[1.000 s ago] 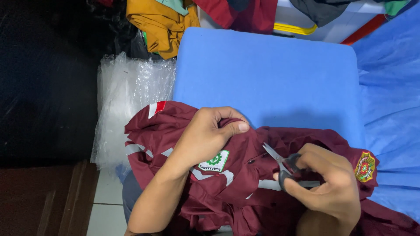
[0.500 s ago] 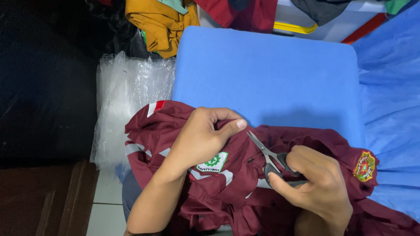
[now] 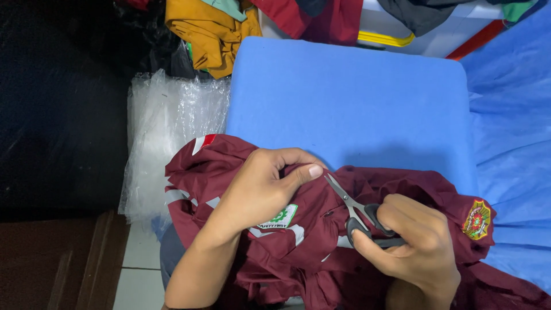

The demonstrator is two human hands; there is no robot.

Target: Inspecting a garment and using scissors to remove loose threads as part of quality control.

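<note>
Maroon shirt (image 3: 321, 241) crumpled cloth | left hand (image 3: 261, 186) pinching | right hand (image 3: 413, 244) steel scissors (image 3: 356, 212)

Setting: a small garment workshop, tailoring or finishing station. Evidence: a blue padded work surface (image 3: 350, 103) with a maroon uniform shirt (image 3: 321, 241) bearing sewn badges on it, being worked with scissors (image 3: 359, 215); a heap of other garments, mustard (image 3: 209, 34), dark red and grey, at the far edge of the table. Clear plastic packing bags (image 3: 172, 138) lie stacked beside the table, and blue cloth (image 3: 511, 115) covers the adjoining surface.
</note>
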